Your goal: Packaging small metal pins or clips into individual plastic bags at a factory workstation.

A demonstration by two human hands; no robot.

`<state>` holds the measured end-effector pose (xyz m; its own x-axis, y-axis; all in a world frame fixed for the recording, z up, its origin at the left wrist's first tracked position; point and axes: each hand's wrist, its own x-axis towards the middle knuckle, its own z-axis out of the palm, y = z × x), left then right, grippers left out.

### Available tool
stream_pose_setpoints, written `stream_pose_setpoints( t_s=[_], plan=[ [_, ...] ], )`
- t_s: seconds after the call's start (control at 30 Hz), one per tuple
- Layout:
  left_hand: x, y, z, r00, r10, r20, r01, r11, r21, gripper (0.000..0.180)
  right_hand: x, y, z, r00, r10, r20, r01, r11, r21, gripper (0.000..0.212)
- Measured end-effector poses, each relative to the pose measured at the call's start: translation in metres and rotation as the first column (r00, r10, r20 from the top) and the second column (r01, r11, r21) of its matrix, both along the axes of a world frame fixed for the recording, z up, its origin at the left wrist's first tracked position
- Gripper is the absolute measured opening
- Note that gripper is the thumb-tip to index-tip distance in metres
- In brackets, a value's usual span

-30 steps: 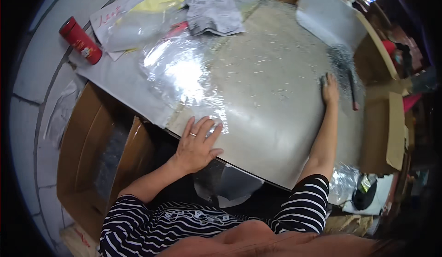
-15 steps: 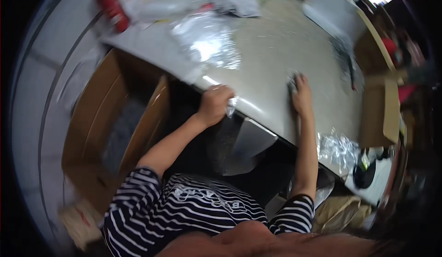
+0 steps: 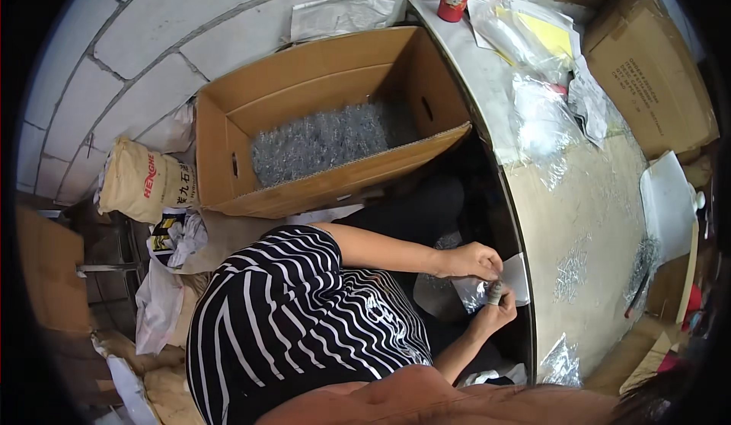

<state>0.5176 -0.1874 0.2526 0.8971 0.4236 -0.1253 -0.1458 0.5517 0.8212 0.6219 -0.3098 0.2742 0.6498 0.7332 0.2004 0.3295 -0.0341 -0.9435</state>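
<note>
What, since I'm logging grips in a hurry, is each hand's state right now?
Left hand: closed; whether it pinches anything cannot be told.
Right hand: closed, holding a small greyish thing, too small to identify.

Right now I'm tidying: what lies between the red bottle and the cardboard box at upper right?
White paper, clear plastic and a yellow sheet, in the head view.

Your shot's decently lit, but that plastic (image 3: 562,364) throws glare, it's dark under your table (image 3: 601,219), and the fisheye bends your wall (image 3: 148,41).
</note>
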Motion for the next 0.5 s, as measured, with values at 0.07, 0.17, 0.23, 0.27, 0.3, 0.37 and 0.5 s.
stream_pose_setpoints(
  t_s=[0.07,0.17,0.23,0.27,0.3,0.37,0.5],
  plan=[
    [-0.005,-0.002,-0.018,0.999,0.035,-0.018,-0.035,0.999,0.038,0.014,-0.010,-0.006,-0.009,0.997,-0.063,-0.046,0.064,0.998,0.015,0.022],
    [-0.009,0.003,-0.022,0.993,0.082,-0.079,-0.066,0.981,0.184,0.011,-0.014,-0.017,-0.030,0.993,-0.003,-0.118,-0.006,0.997,-0.072,0.018],
    [-0.011,0.014,-0.019,0.995,0.075,-0.067,-0.030,0.859,0.511,0.009,-0.016,-0.022,-0.037,0.960,-0.016,-0.280,-0.022,0.991,-0.133,0.021],
    [-0.011,0.013,-0.017,0.996,0.056,-0.062,-0.017,0.858,0.513,0.009,-0.023,-0.018,-0.029,0.907,-0.030,-0.419,0.000,0.997,-0.072,0.025],
    [-0.011,0.011,-0.017,0.996,-0.034,-0.085,0.081,0.766,0.638,0.011,-0.022,-0.018,-0.026,0.908,-0.047,-0.415,0.020,0.997,-0.069,0.025],
    [-0.010,0.005,-0.011,0.983,-0.147,-0.114,0.183,0.643,0.744,0.013,-0.018,-0.024,-0.021,0.938,-0.034,-0.345,-0.007,0.993,-0.116,0.036],
    [-0.003,-0.004,-0.003,0.955,-0.152,-0.253,0.291,0.631,0.719,0.016,-0.010,-0.048,-0.028,0.954,-0.046,-0.296,-0.004,0.986,-0.167,0.034]
  ],
)
